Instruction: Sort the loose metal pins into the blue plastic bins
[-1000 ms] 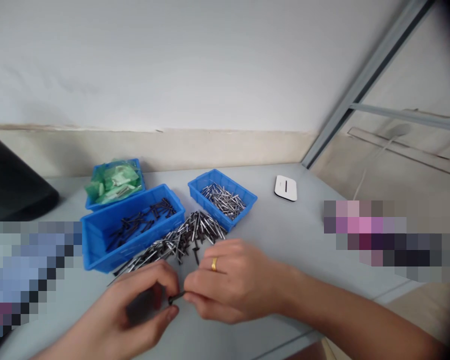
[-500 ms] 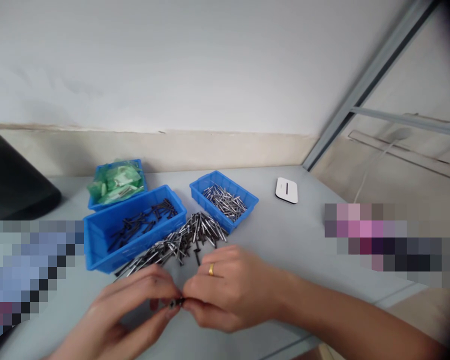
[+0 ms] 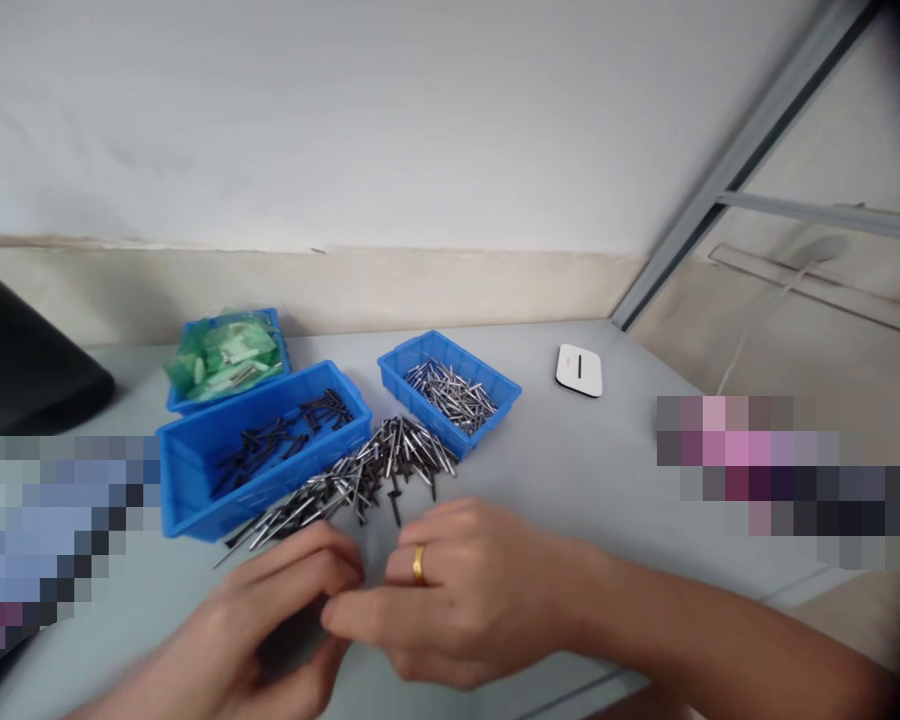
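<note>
My left hand (image 3: pixel 277 620) and my right hand (image 3: pixel 457 600) meet at the fingertips, low in the middle of the view above the table. Both are closed, the fingers bent in a pinch. Whatever lies between the fingertips is hidden by the right fingers. A gold ring (image 3: pixel 418 564) sits on a right-hand finger. Just beyond the hands spreads a loose pile of metal pins with dark parts (image 3: pixel 360 475). One dark screw-like piece (image 3: pixel 395 500) lies at its near side, close to the right hand.
Behind the pile, a long blue bin (image 3: pixel 187 510) holds dark screw-like pieces, and a smaller blue bin (image 3: pixel 487 435) holds silver pins. Another blue bin (image 3: pixel 285 345) carries a green plastic bag (image 3: pixel 232 355). A white device (image 3: pixel 579 370) lies at right; a dark object (image 3: pixel 30 360) stands left.
My right fingers have shifted left over the left fingertips, covering the small dark piece with a screw-like head seen there before. The view has tilted slightly.
</note>
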Demonstrator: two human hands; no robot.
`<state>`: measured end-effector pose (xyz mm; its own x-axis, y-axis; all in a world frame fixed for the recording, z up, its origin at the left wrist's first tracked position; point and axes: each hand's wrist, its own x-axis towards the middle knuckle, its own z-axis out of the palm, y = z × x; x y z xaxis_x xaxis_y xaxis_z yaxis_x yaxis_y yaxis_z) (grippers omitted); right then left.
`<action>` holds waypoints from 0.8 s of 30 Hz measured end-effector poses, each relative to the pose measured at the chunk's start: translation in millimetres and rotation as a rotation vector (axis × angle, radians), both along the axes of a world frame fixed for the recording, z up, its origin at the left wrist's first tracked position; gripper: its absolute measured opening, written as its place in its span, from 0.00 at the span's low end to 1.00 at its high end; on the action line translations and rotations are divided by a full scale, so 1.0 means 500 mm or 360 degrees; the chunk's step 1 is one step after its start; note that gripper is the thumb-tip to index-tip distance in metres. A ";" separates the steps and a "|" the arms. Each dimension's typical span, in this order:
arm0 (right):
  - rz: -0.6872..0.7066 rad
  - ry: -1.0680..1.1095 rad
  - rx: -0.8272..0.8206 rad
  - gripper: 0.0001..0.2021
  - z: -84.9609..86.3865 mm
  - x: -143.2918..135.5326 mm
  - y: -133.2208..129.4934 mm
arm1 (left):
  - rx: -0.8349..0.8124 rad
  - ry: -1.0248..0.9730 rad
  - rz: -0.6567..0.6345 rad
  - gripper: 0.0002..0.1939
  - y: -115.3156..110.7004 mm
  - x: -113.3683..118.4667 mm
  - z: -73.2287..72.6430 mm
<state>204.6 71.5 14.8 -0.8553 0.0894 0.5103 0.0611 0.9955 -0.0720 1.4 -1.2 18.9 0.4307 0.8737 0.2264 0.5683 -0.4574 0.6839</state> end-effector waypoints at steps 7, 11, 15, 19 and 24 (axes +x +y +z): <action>0.0042 0.0004 0.0058 0.07 -0.002 -0.002 0.005 | -0.0167 0.0004 -0.0092 0.08 0.005 -0.003 0.015; 0.0016 0.0213 0.0061 0.07 0.005 -0.004 0.008 | -0.0238 -0.0128 -0.0006 0.06 0.007 -0.004 -0.001; -0.0025 0.0199 0.0010 0.08 0.009 -0.002 0.008 | -0.0326 -0.0295 0.0089 0.08 0.008 -0.003 -0.009; -0.0010 0.0195 -0.0029 0.10 0.008 0.001 0.006 | -0.0433 -0.0337 0.0118 0.08 0.010 -0.002 -0.002; -0.0052 0.0222 -0.0007 0.11 0.004 -0.002 0.004 | -0.0547 -0.0378 0.0076 0.10 0.012 -0.002 -0.001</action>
<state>203.5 73.6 17.0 -0.7728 0.1186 0.6234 0.0827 0.9928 -0.0864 0.3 4.9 18.3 0.3589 0.9333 0.0062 0.3916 -0.1566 0.9067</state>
